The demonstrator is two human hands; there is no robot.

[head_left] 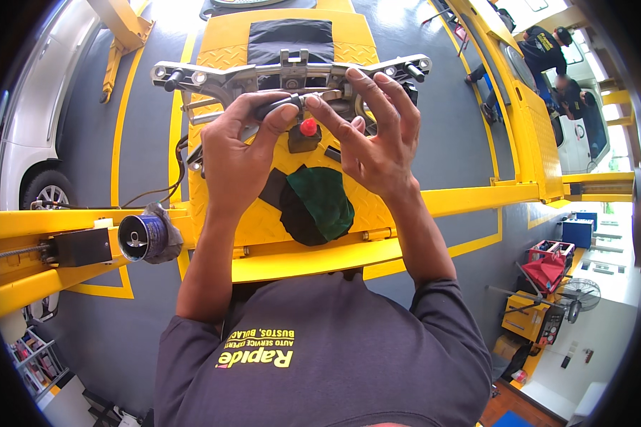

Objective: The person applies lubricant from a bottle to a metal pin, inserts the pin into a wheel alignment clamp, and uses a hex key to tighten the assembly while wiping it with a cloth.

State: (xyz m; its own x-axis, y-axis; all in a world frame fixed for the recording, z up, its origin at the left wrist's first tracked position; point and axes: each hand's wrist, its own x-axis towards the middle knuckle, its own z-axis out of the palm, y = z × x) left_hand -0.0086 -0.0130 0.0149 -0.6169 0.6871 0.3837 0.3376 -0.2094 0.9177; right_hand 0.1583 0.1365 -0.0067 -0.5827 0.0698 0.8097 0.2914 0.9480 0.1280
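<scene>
My left hand is closed, pinching a dark cylindrical part between thumb and fingers. A short metallic tip shows at the right end of this part. The index finger of my right hand reaches to that tip, while its other fingers are spread over a silver metal frame. The frame lies across a yellow tread-plate platform with dark bolts at both ends. Just below the fingers, a red knob or cap tops a dark block. My hands partly hide the frame's middle.
Nearer me lies a black and green cloth; a black cloth is beyond the frame. A blue can sits on the yellow beam at left. A white car stands left; people work far right near a yellow post.
</scene>
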